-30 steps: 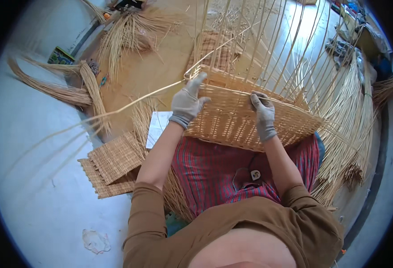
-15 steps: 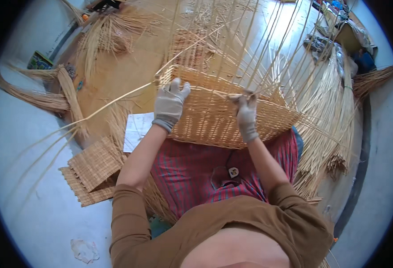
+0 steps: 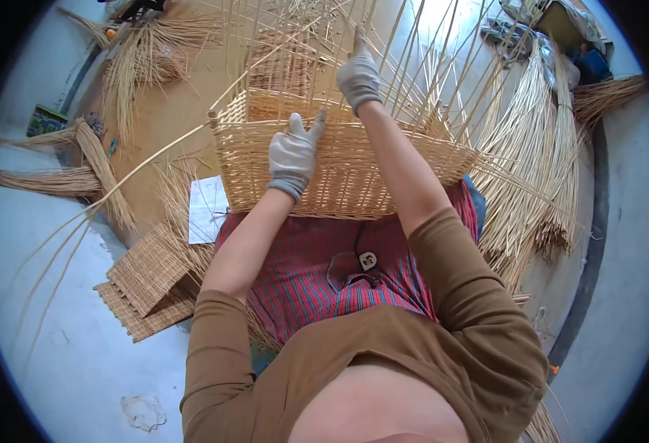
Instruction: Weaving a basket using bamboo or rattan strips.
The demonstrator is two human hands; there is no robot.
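Observation:
A half-woven wicker basket (image 3: 346,173) rests tilted across my lap, with tall upright stakes (image 3: 413,66) rising from its walls. My left hand (image 3: 292,155), in a pale glove with a grey cuff, holds the near wall at its upper edge. Its thumb and forefinger show apart there, while the other fingertips are partly hidden. Raised above the basket's far side is my gloved right hand (image 3: 359,80), closed round a wicker strand among the stakes. Loose long strands (image 3: 147,166) stick out from the basket's left corner.
Bundles of pale wicker (image 3: 538,155) lie along the right, more bundles (image 3: 143,63) at the far left. Woven square panels (image 3: 151,269) and a paper sheet (image 3: 208,210) are by my left side. Another woven piece (image 3: 280,63) lies beyond the basket. A striped cloth (image 3: 302,258) covers my lap.
My right hand has gone from the near rim up and away, over the basket. My left hand has shifted rightward along the near wall.

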